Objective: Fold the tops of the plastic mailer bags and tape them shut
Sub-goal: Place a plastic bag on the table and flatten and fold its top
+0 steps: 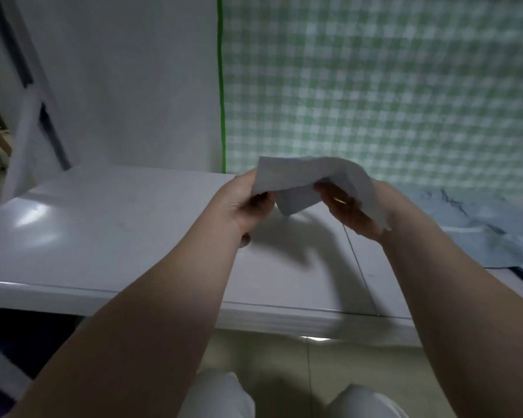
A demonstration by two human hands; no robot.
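**A:** What do the hands hold above the white table (103,236)?

**B:** One pale mailer bag (296,173), lifted clear of the tabletop and stretched between both hands, near the table's far edge.

**A:** And the left hand (246,206)?

**B:** Its fingers are curled, pinching the bag's left edge.

**A:** The right hand (352,212)?

**B:** Curled too, gripping the bag's right part. The plastic drapes over the back of that hand and hangs down to the wrist. A folded flap sags between the two hands.

**A:** Anything inside the bag?

**B:** Cannot tell. Its mouth is not visible and the picture is blurred.

**A:** What else is in shot?

**B:** A crumpled pile of grey bags (477,227) lies on the table's right end, well apart from the hands. A green checked cloth (375,86) hangs behind, beside a white wall (127,86). The person's knees (221,396), in white, show below the table's near edge.
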